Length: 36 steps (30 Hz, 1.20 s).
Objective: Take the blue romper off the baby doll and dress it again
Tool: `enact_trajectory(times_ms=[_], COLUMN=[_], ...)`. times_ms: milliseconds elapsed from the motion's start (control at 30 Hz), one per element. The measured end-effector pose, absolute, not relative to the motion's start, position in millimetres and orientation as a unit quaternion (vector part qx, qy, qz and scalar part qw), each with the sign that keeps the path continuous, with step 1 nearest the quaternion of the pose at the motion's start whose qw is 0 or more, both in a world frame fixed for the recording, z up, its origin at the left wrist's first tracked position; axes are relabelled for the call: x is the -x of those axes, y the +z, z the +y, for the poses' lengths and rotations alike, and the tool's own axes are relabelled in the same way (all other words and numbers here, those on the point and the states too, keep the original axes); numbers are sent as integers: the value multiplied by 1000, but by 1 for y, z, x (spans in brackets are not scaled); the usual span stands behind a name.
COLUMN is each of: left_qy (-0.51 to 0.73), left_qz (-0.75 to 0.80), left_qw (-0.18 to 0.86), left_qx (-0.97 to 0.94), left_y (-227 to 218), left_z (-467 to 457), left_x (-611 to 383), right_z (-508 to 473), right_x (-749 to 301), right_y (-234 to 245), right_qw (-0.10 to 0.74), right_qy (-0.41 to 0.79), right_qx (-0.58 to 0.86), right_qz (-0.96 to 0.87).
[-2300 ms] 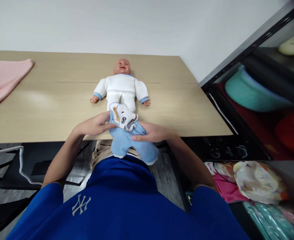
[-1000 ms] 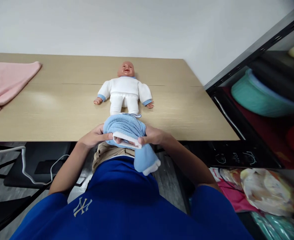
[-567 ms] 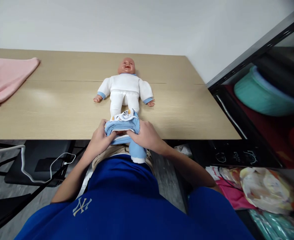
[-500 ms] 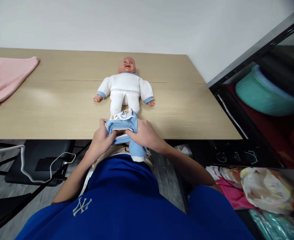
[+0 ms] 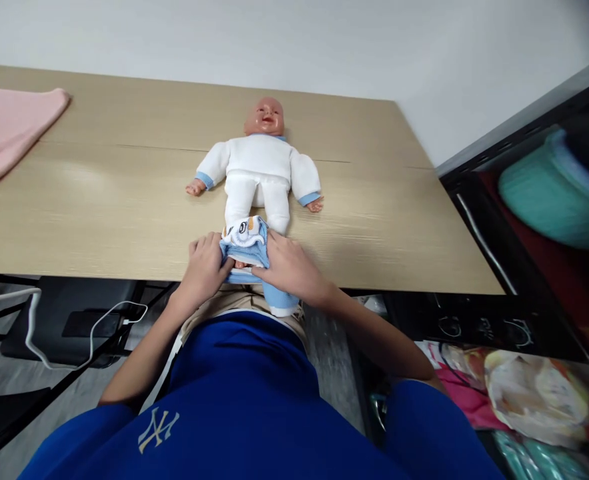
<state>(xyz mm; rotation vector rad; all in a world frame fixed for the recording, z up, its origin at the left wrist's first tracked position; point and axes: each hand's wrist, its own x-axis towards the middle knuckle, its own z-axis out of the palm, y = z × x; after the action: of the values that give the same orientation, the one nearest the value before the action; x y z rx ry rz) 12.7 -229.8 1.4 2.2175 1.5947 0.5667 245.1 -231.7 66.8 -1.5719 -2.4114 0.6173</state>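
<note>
A baby doll [image 5: 259, 157] lies on its back on the table, head away from me, in a white top with blue cuffs. Its legs are white cloth. Both my hands grip a pair of light blue baby pants [image 5: 247, 250] with a white, cartoon-printed part, bunched around the doll's lower leg at the table edge. One white-ended trouser leg [image 5: 280, 300] hangs over the edge. My left hand [image 5: 205, 267] is closed on the left side of the waistband, my right hand [image 5: 291, 267] on the right side. A doll foot shows inside the opening; the other foot is hidden.
The wooden table [image 5: 124, 207] runs along a white wall. A pink cloth [image 5: 14, 127] lies at its left end. To the right, a shelf holds a teal basin [image 5: 554, 193], with plastic bags [image 5: 534, 400] lower down. A black chair [image 5: 74, 320] with a white cable stands lower left.
The pants have moved slightly up over the doll's foot, with both hands still gripping them. The foot shows more clearly in the opening. My view has shifted and tilted a little.
</note>
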Motion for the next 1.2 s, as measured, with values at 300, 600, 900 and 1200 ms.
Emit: enact_trajectory(times_ms=[300,600,900,1200], left_qy=[431,301,235,275], left_qz=[455,404,350,415], left_qw=[323,437,522,507], left_qx=[-709,-746,-742,-704], left_y=[-24,27,49,49], left_z=[-216,-172,-137,-145], left_x=[-4,23,28,35], right_z=[-217,-174,-157,-152], right_x=[-256,-278,-301,-339], right_y=[46,51,77,40], right_qw=[243,278,224,298], right_qy=[299,289,341,530], right_qx=[514,425,383,392], right_qz=[-766,-812,-829,-690])
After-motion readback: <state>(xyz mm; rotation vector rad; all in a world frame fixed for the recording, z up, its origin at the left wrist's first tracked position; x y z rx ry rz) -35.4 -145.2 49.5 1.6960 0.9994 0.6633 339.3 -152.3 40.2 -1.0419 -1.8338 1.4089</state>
